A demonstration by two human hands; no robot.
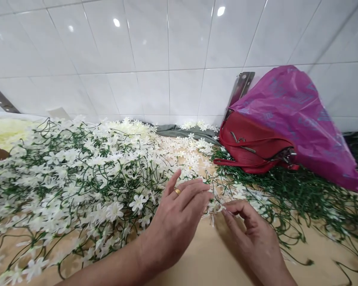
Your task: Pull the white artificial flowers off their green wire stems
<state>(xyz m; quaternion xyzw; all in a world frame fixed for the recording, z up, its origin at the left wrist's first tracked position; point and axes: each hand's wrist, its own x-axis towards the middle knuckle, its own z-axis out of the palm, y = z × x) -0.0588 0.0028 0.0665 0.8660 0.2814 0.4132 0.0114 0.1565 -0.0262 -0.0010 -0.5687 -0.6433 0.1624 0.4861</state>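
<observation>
My left hand, with a gold ring on one finger, is seen from the back. Its little finger is raised and the other fingers close toward the tips, with the thumb hidden. At those tips is a small white artificial flower with a bit of green. From the other side my right hand pinches the flower's white part between thumb and forefinger. Both hands are just above the tan tabletop. To the left spreads a big heap of white artificial flowers on green wire-like stems.
Behind my right hand lies a pile of green stems. A red handbag and a purple plastic bag rest on it. Loose white blossoms lie in the middle. Pale yellow material sits far left, before a tiled wall.
</observation>
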